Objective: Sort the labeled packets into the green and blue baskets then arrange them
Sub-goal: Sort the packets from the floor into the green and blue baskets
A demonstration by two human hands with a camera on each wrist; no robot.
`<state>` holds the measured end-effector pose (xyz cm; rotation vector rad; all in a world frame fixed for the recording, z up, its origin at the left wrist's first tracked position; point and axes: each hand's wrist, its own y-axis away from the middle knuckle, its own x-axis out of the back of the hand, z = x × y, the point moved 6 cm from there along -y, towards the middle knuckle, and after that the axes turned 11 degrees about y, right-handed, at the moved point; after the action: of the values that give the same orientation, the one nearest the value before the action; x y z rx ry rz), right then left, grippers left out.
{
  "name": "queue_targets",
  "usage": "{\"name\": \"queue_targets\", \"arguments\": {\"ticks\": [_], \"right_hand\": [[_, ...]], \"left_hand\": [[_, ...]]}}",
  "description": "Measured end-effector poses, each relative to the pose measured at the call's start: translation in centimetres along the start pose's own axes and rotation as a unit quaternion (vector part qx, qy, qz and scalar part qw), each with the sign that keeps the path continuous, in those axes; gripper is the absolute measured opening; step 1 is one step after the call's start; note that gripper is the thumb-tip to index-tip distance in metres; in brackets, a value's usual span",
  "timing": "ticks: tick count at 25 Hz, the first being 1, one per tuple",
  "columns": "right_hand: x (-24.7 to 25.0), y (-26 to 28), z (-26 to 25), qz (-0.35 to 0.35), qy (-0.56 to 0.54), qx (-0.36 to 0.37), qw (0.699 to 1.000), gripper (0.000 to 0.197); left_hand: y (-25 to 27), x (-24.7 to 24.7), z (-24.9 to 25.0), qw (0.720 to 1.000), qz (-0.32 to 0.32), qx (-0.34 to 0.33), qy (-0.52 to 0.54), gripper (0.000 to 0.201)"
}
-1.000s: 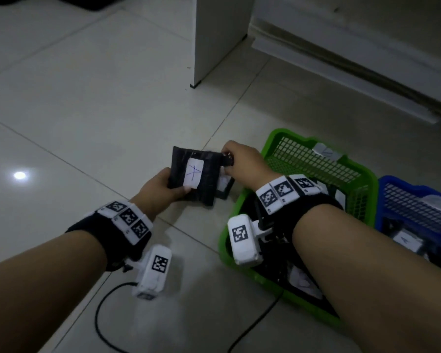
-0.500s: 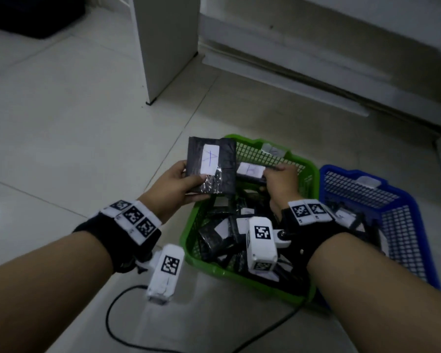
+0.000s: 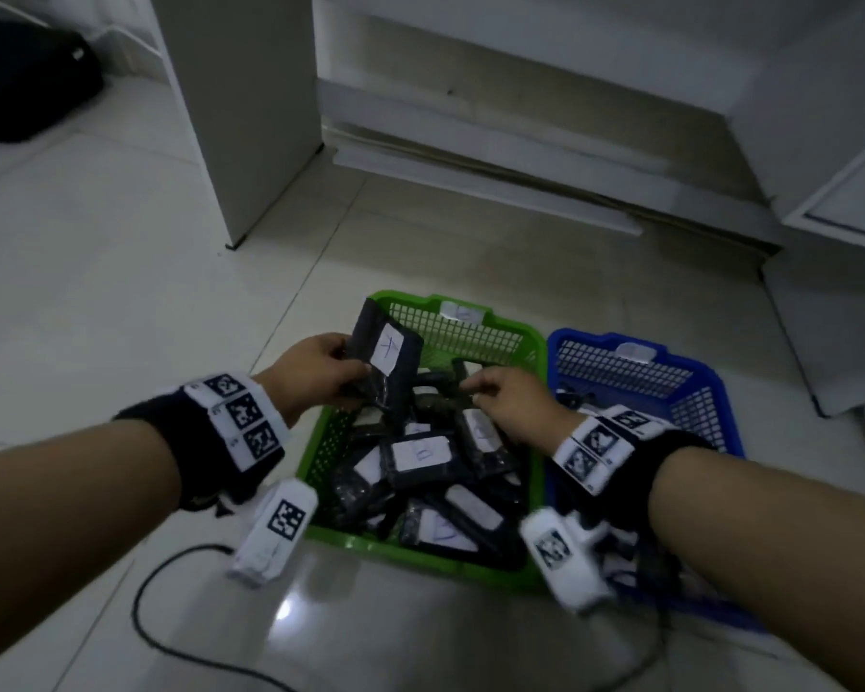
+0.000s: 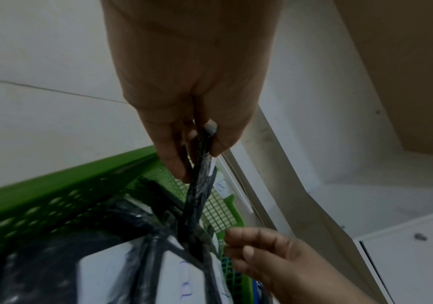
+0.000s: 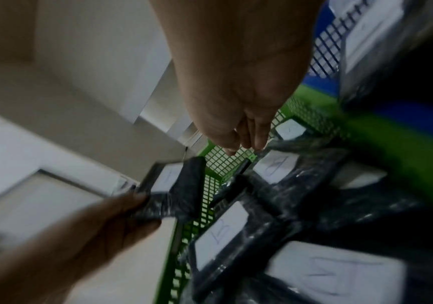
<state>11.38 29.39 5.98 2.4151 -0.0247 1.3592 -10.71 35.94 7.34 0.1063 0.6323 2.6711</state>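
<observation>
Over the green basket (image 3: 515,337), near its left rim: left hand (image 3: 315,374) pinching an upright black packet (image 3: 385,362); right hand (image 3: 508,399) loosely curled, grasping nothing, above heaped packets (image 3: 420,457). Alongside, touching: blue basket (image 3: 710,392). Leftward, bare floor (image 3: 121,302).

The head view looks down on the green basket (image 3: 475,566); both wrist views (close, along the fingers) share its mesh corner
</observation>
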Motion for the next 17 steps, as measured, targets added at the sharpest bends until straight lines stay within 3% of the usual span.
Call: {"name": "queue_targets", "arguments": {"ticks": [4,8,13,15,17], "right_hand": [[6.3,4.6,3.2,-0.036,0.139,0.059,0.988,0.019],[9.4,6.8,11.0,-0.038,0.187,-0.016,0.982,0.011],[9.8,7.7,19.9,0.009,0.038,-0.136,0.990,0.015],[9.6,7.9,22.5,0.025,-0.007,-0.166,0.986,0.013],[9.3,7.8,24.2,0.033,-0.022,-0.170,0.985,0.012]], "left_hand": [[-1.2,-6.4,4.7,0.996,-0.046,-0.031,-0.071,0.023],[-1.6,-15.5,4.9,0.995,-0.091,-0.013,-0.041,0.022],[-3.5,-25.7,0.6,0.995,-0.093,0.013,0.042,0.048],[-4.3,-28.8,-0.6,0.996,-0.077,-0.029,-0.030,0.051],[-4.8,-30.7,-0.8,0.964,-0.066,-0.123,-0.225,0.054]]}}
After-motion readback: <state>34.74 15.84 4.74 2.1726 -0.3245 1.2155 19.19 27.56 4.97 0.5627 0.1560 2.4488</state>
